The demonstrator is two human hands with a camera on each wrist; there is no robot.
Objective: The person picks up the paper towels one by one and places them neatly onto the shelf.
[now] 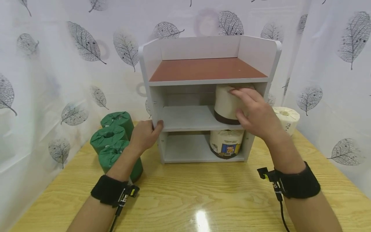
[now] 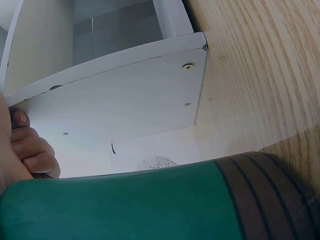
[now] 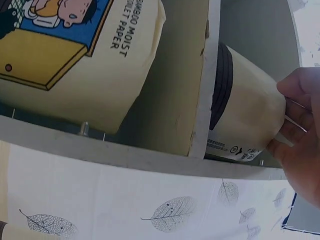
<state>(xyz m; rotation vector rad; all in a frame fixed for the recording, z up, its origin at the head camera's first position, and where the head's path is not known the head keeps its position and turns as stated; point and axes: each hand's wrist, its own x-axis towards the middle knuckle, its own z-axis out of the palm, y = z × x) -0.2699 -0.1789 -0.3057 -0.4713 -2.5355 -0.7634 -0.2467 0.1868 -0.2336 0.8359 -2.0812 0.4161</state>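
Note:
A small white shelf unit (image 1: 156, 109) with a brown top board stands on the table. At its left side panel, my left hand (image 1: 143, 134) grips the front edge, thumb at the front and fingers curled along the outer face. My right hand (image 1: 256, 112) holds a cream toilet paper roll (image 1: 226, 103) with a dark brown base band on the middle shelf, near the right wall. In the right wrist view, fingers and thumb (image 3: 280, 150) lie against the roll's top end. Directly below, another cream roll (image 1: 226, 143) with a cartoon print sits on the bottom shelf.
Several green-wrapped rolls (image 1: 108, 137) stand left of the unit, close to my left forearm. Another cream roll (image 1: 287, 118) is on the table to the right, behind my right wrist. A leaf-patterned curtain (image 1: 87, 42) hangs behind the wooden table (image 1: 179, 193).

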